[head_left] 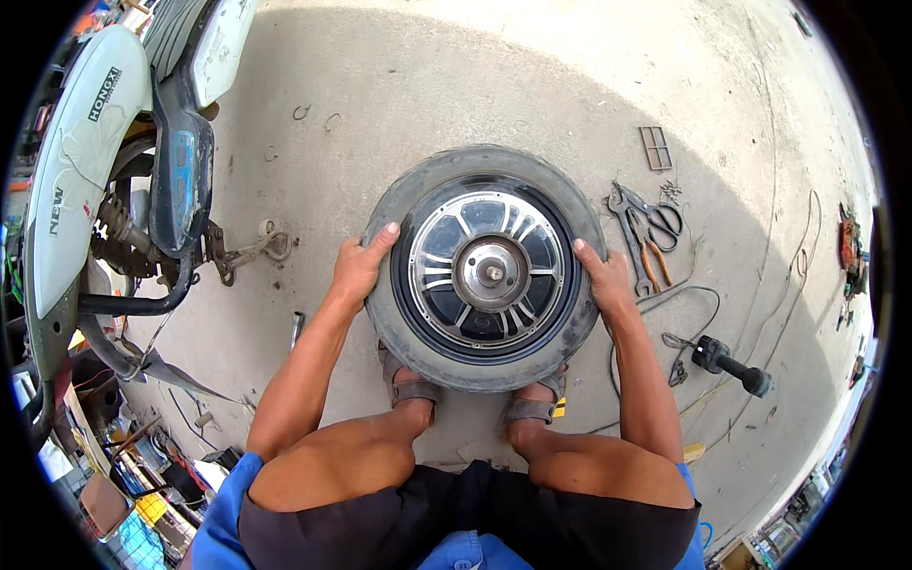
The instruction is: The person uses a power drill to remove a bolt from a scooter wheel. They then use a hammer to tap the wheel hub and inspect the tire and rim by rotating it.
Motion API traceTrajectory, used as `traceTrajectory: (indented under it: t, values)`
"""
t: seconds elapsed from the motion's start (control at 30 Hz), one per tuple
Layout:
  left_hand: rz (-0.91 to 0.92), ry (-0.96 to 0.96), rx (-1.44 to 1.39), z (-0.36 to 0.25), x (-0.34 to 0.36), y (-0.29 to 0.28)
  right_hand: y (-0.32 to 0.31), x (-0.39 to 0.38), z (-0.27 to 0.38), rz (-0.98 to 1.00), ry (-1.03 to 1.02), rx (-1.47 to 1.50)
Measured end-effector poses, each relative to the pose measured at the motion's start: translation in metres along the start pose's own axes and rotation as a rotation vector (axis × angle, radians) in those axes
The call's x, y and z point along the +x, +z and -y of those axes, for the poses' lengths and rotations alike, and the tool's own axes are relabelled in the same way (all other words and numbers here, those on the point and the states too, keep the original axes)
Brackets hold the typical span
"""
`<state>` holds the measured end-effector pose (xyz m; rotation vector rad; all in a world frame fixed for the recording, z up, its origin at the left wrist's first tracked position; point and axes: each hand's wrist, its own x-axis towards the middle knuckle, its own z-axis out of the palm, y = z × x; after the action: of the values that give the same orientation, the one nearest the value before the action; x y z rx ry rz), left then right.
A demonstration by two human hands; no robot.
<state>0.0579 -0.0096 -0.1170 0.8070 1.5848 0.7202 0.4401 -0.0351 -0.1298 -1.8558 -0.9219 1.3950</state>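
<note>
A scooter wheel (pixel 439 223) with a black and silver hub and a grey, dusty tyre is in front of me, its face turned up toward me. My left hand (pixel 364 266) grips the tyre's left side, thumb on the sidewall. On the right side my right hand (pixel 605 277) holds the tyre the same way. The fingers of both hands are hidden behind the rubber. A short axle (pixel 494 274) sticks out at the hub's middle. My sandalled feet show just below the tyre's lower edge.
To the right lie a wrench (pixel 632 237), scissors (pixel 662 220), orange-handled pliers (pixel 655 255), small loose screws (pixel 671 193) and a black power tool (pixel 731 366) with its cord. A white scooter body (pixel 85 161) stands at the left. Clutter fills the lower left.
</note>
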Motion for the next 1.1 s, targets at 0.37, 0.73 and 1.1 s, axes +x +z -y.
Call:
traceTrajectory:
  t: [0.37, 0.73, 1.1]
  values:
    - [-0.002, -0.043, -0.079, 0.027, 0.013, 0.003, 0.005, 0.017, -0.017, 0.15, 0.148, 0.275]
    - [0.012, 0.044, -0.101, -0.025, -0.03, -0.002, 0.008, -0.019, 0.026, 0.049, -0.058, 0.336]
    - [0.031, -0.071, -0.022, 0.007, 0.012, 0.0, 0.005, 0.009, -0.019, 0.097, 0.122, 0.288]
